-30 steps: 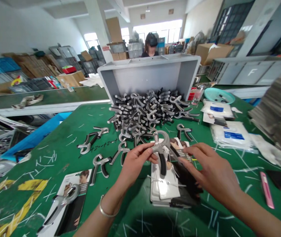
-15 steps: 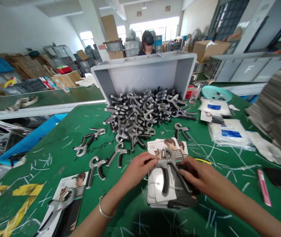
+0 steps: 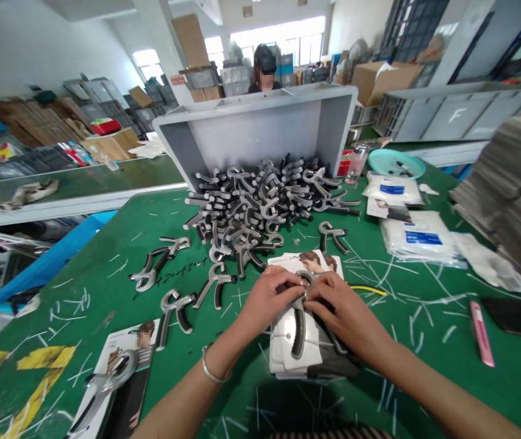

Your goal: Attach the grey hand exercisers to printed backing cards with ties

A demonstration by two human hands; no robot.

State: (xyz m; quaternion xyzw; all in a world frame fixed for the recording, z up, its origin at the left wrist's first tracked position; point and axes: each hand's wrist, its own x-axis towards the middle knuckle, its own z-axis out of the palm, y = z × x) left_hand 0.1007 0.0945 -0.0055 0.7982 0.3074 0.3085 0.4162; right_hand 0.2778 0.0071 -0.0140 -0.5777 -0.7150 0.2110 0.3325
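A grey hand grip strengthener (image 3: 298, 335) with black-padded handles lies on a stack of printed cards (image 3: 281, 360) in front of me. My left hand (image 3: 265, 302) pinches at its upper end by the spring, thumb and fingers pressed together. From the other side my right hand (image 3: 340, 305) is closed at the same spot, its fingertips almost meeting the left ones. The fingers cover most of the spring, so any small piece between them is hidden. At the lower left, another hand grip strengthener (image 3: 125, 366) lies on its own printed card (image 3: 139, 381).
A heap of hand grips (image 3: 251, 210) spills from a tipped grey crate (image 3: 255, 134). White strips litter the green table (image 3: 224, 396). At right are plastic-wrapped packs (image 3: 418, 238), a pink cutter (image 3: 482, 332), a dark phone-like slab (image 3: 519, 317) and stacked grey sheets (image 3: 512, 183). A person sits beyond the crate.
Both hands have moved inward to the top of the hand grip strengthener, bringing their fingertips together at its spring. The right hand has left the side of the handle. The view has shifted slightly.
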